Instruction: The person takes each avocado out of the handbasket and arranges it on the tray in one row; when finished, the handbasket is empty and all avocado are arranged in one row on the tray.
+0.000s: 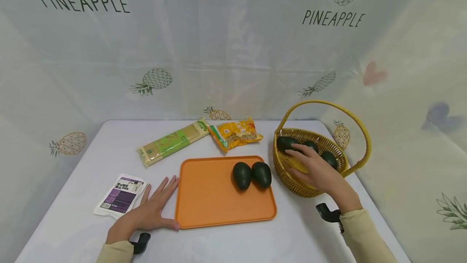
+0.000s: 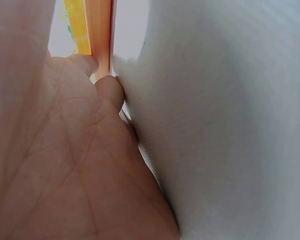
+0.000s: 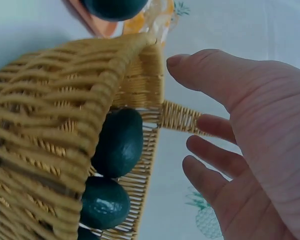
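Note:
My left hand (image 1: pixel 153 210) lies spread on the table, thumb and fingertips at the left edge of the orange tray (image 1: pixel 204 198). Two dark green avocados (image 1: pixel 242 176) sit side by side on the tray's right half. Over the woven basket (image 1: pixel 292 178) hovers my right hand (image 1: pixel 317 172), fingers loosely bent and holding nothing. Three avocados (image 1: pixel 286 143) show inside the basket. In the right wrist view, a gap separates the right hand (image 3: pixel 260 135) from the nearest avocado (image 3: pixel 119 142). The left wrist view shows the left palm (image 2: pixel 75 150) close up by the tray's edge (image 2: pixel 99 35).
The basket's tall handle (image 1: pixel 328 103) arches above it. Behind the tray lie a long green-labelled noodle pack (image 1: pixel 173 143) and an orange snack bag (image 1: pixel 238 133). A white and purple pouch (image 1: pixel 120 196) is left of the left hand. A pineapple-print curtain (image 1: pixel 226 52) backs the table.

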Motion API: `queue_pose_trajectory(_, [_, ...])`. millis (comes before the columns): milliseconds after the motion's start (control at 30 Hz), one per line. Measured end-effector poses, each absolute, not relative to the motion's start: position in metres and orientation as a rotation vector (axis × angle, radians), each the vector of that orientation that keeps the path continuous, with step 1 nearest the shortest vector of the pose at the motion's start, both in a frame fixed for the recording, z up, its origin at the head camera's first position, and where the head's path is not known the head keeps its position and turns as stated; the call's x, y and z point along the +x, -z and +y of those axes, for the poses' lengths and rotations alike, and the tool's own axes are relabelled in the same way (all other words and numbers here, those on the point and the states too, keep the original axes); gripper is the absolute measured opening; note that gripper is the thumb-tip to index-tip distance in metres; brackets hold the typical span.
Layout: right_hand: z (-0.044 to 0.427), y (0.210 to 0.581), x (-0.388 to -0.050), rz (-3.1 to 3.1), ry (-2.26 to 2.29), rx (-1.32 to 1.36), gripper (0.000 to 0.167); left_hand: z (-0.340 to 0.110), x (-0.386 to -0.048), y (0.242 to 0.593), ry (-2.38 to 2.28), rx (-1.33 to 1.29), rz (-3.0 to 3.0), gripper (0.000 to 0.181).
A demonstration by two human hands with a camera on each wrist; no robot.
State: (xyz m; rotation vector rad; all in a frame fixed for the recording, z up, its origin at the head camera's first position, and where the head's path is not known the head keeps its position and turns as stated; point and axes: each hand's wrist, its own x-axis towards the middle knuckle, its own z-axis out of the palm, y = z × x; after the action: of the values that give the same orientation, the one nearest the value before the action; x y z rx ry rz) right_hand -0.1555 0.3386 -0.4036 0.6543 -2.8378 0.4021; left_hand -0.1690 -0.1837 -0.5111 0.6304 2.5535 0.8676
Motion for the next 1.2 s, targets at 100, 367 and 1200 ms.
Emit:
queue_pose_trajectory(100, [0.343, 0.404, -0.155, -2.837, -0.390, 0.639, 0.057, -0.184, -0.169, 0.511, -0.874, 0.627, 2.550, 0.140])
queue_pose_trajectory(367, [0.354, 0.409, -0.154, -2.803, -0.296, 0.609, 0.057, -0.184, -0.169, 0.508, -0.879, 0.628, 2.545, 0.140])
queue_pose_trajectory(1200, [0.384, 0.414, -0.158, -2.980, -0.243, 0.319, 0.054, -0.184, -0.168, 0.507, -0.889, 0.633, 2.533, 0.141])
